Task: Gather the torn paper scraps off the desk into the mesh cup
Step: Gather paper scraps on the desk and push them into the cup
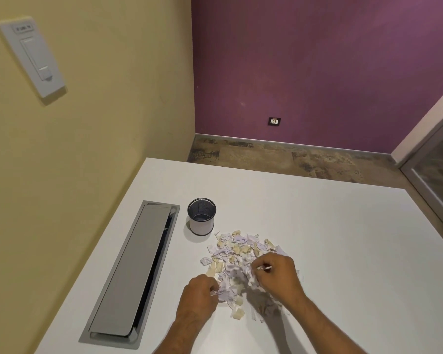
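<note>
Smooth white desk (330,226) fills the lower frame; matte yellow wall on the left, purple wall top right, mottled brown floor between. White rectangular wall switch plate (32,56) in the upper left carries a small label strip, text too blurred to read. Small dark socket (274,121) sits low on the purple wall.

Long grey metal cable-tray lid (136,269), rectangular and flush-mounted, runs down the desk at lower left of centre.

Black wire-mesh cup (201,216), cylindrical, stands upright just right of the tray's far end, near the pile's upper-left edge but apart from it.

Loose heap of torn white, lilac and cream paper scraps (237,254), ragged edges, some with dark handwriting I can't make out, lies at lower centre.

My left hand (198,293) is curled at the pile's lower-left edge, fingers pinching scraps. My right hand (276,273) is curled over the pile's right side, fingertips pinching a thin white scrap.
</note>
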`<state>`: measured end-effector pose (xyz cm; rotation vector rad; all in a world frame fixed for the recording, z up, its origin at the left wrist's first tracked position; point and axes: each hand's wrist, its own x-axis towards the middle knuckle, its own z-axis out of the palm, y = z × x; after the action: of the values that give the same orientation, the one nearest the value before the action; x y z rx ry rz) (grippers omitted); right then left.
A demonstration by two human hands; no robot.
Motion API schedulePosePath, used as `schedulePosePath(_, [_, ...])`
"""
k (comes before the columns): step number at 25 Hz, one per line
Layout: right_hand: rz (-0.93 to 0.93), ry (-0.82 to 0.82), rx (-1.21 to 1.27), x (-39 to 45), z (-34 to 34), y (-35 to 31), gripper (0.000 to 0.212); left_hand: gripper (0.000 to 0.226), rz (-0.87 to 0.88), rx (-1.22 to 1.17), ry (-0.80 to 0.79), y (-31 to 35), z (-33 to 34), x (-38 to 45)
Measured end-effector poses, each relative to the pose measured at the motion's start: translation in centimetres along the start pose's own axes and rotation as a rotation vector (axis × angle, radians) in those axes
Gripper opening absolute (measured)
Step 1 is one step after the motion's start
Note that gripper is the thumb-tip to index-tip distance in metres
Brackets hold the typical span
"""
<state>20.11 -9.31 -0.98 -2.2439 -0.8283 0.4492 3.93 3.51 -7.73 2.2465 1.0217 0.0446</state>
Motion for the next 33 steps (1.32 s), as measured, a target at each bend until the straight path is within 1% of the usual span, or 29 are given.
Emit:
schedulePosePath(3, [-0.008, 0.028, 0.076, 2.7, -0.6, -3.1, 0.016, 0.015, -0.011, -0.001, 0.006, -0.1, -0.5, 0.0])
schedulePosePath(8, [-0.126, 0.053, 0.029, 9.1, 0.5, -8.9, 0.011, 0.017, -0.005, -0.039, 0.008, -0.1, -1.0, 0.6])
schedulePosePath(14, [-0.113, -0.021, -0.125, 14.6, 4.6, -11.6, 0.023, 0.015, -0.001, -0.086, 0.042, -0.5, -2.7, 2.5])
schedulePosePath(18, [-0.093, -0.105, -0.21, 16.4, 6.9, -11.7, 0.021, 0.016, 0.006, -0.101, 0.107, -1.0, -4.7, 4.2])
schedulePosePath(22, [-0.11, -0.168, -0.207, 16.9, 7.6, -11.2, 0.032, 0.015, 0.025, -0.142, 0.162, -0.8, -7.7, 6.3])
schedulePosePath(23, [-0.12, -0.155, -0.183, 16.8, 7.5, -10.9, 0.035, 0.016, 0.028, -0.163, 0.18, -0.5, -8.6, 7.1])
schedulePosePath(25, [-0.127, -0.075, -0.109, 16.5, 6.9, -10.1, 0.034, 0.016, 0.037, -0.177, 0.225, 0.5, -10.2, 9.2])
schedulePosePath(27, [-0.1, 0.041, -0.018, 16.1, 6.3, -8.7, 0.029, 0.016, 0.055, -0.131, 0.28, 1.8, -11.6, 11.4])
schedulePosePath(29, [-0.052, 0.099, 0.043, 15.7, 5.7, -7.0, 0.026, 0.016, 0.058, -0.088, 0.286, 3.0, -12.5, 13.5])
schedulePosePath(31, [-0.012, 0.071, 0.014, 15.2, 5.2, -5.2, 0.025, 0.017, 0.047, -0.048, 0.242, 3.9, -12.7, 15.2])
schedulePosePath(33, [0.015, 0.004, -0.069, 14.8, 5.1, -3.5, 0.026, 0.018, 0.033, -0.005, 0.181, 4.3, -12.5, 16.4])
